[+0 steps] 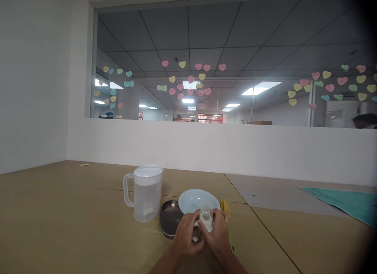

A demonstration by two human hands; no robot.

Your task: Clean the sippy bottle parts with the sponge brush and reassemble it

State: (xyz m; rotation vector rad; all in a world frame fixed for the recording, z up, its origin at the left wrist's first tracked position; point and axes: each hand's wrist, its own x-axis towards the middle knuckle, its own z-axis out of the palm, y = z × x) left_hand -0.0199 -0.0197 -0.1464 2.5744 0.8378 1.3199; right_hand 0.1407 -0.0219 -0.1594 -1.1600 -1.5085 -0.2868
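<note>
Above the table, both hands angle together, grip closed around a clear-topped container.

Pale blue plate, teal cloth, yellowish-tan table, multicoloured hearts

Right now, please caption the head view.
Left hand and right hand hold a clear-topped object by a blue bowl, metal dish and lidded pitcher.

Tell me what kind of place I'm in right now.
Probably an office or classroom-type building, seen from a worktable: there's a big interior window dotted with heart-shaped notes, and beyond it a large room with a panelled ceiling and bright ceiling lights.
</note>
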